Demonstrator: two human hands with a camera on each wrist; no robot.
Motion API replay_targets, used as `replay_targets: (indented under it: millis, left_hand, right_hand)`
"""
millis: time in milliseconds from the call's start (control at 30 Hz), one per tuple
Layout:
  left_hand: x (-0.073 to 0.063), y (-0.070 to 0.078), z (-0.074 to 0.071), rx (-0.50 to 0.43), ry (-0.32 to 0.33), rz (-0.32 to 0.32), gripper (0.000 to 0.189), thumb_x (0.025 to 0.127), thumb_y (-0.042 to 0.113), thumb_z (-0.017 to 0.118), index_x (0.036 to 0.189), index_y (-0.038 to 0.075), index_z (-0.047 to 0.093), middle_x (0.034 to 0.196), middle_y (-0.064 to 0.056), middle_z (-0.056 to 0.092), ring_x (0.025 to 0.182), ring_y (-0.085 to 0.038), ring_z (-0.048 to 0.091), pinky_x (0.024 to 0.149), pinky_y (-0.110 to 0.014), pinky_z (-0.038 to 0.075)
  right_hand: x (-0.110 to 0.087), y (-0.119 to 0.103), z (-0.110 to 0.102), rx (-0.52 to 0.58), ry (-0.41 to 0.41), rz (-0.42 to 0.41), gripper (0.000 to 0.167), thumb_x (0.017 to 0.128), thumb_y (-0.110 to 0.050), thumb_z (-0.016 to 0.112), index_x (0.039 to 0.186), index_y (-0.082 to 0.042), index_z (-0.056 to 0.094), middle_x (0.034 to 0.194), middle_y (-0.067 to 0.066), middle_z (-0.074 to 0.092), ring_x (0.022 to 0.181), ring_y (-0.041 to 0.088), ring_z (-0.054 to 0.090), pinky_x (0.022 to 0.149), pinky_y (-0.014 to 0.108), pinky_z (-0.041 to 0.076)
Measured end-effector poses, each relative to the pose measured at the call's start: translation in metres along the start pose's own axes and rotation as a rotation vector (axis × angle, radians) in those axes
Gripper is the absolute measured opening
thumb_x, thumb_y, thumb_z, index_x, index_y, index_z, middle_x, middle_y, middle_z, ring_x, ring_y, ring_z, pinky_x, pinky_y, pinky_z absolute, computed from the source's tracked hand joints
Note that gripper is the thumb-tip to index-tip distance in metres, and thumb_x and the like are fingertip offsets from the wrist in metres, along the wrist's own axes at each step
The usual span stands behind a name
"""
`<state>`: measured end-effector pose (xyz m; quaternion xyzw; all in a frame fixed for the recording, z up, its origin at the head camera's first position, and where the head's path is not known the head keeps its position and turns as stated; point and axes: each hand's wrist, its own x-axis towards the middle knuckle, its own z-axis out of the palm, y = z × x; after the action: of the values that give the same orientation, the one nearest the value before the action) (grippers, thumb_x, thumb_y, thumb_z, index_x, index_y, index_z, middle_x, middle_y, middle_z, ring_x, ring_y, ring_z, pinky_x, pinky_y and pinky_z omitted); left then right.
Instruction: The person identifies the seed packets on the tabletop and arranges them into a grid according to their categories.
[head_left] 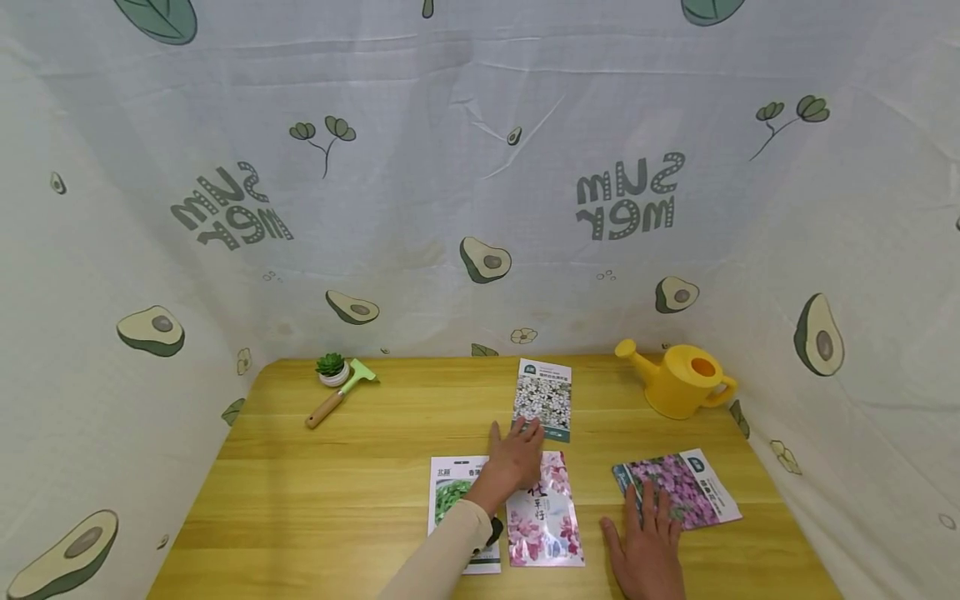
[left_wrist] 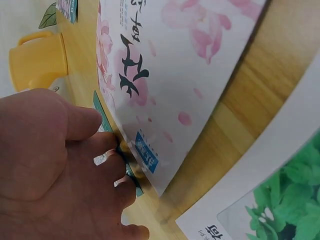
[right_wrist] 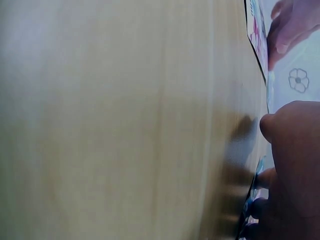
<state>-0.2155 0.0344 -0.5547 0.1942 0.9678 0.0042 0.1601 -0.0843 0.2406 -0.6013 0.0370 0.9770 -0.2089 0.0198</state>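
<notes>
Several flat picture packets that look like seed packets lie on the wooden table. In the head view my left hand (head_left: 517, 458) reaches over the top of a pink-blossom packet (head_left: 546, 533), its fingertips on the lower edge of a white-flower packet (head_left: 543, 392) behind. A green-leaf packet (head_left: 450, 494) is partly covered by the left forearm. My right hand (head_left: 648, 554) lies with extended fingers touching the near left part of a purple-flower packet (head_left: 693, 492). The left wrist view has the left hand (left_wrist: 70, 170) beside the pink-blossom packet (left_wrist: 165, 85), with nothing visibly pinched.
At the back right stands a yellow watering can (head_left: 678, 383). A small potted succulent (head_left: 332, 371) and a green hand tool with a wooden handle (head_left: 341, 394) are at the back left. Avocado-print cloth (head_left: 480, 192) hangs behind and beside the table (head_left: 322, 492).
</notes>
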Motion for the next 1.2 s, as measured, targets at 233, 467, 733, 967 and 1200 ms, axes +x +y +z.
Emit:
replay_targets:
  millis: [233,467,733,967,1200]
  left_hand:
    - [0.006,-0.008,0.009,-0.027,0.013,-0.012,0.057,0.116,0.036,0.044,0.172,0.026,0.034,0.178,0.011,0.026,0.165,-0.014,0.023,0.132,-0.056,0.025]
    - [0.011,-0.017,0.02,-0.061,0.011,-0.007,0.058,0.117,0.034,0.041,0.173,0.025,0.028,0.18,0.01,0.021,0.166,-0.015,0.017,0.133,-0.059,0.02]
    - [-0.005,-0.019,0.003,-0.039,-0.015,-0.046,0.057,0.117,0.035,0.044,0.172,0.027,0.032,0.178,0.012,0.025,0.166,-0.014,0.021,0.132,-0.055,0.024]
    - [0.005,-0.029,0.022,-0.045,0.003,-0.036,0.059,0.118,0.036,0.04,0.174,0.026,0.026,0.18,0.011,0.019,0.167,-0.015,0.015,0.133,-0.058,0.019]
    - [0.0,-0.034,0.022,-0.07,0.028,-0.053,0.058,0.117,0.035,0.044,0.172,0.023,0.032,0.179,0.007,0.024,0.166,-0.019,0.019,0.132,-0.06,0.021]
  right_hand:
    - [0.001,-0.001,0.001,0.023,0.007,-0.014,0.078,0.114,-0.037,0.053,0.16,0.02,0.027,0.167,0.047,0.009,0.156,0.067,0.002,0.117,0.087,0.009]
    - [0.001,0.0,0.0,0.014,0.001,-0.019,0.078,0.115,-0.038,0.052,0.159,0.021,0.026,0.166,0.048,0.009,0.155,0.068,0.002,0.117,0.087,0.01]
    - [0.0,-0.001,-0.001,0.021,0.001,-0.024,0.078,0.114,-0.038,0.052,0.159,0.021,0.027,0.166,0.049,0.01,0.154,0.069,0.004,0.116,0.088,0.011]
    - [0.0,0.0,-0.003,0.027,-0.021,-0.005,0.08,0.114,-0.039,0.052,0.159,0.021,0.025,0.166,0.049,0.009,0.154,0.069,0.002,0.116,0.088,0.009]
    - [0.0,0.001,-0.002,0.023,-0.024,0.003,0.08,0.114,-0.039,0.053,0.16,0.021,0.025,0.166,0.048,0.009,0.154,0.069,0.002,0.116,0.088,0.008]
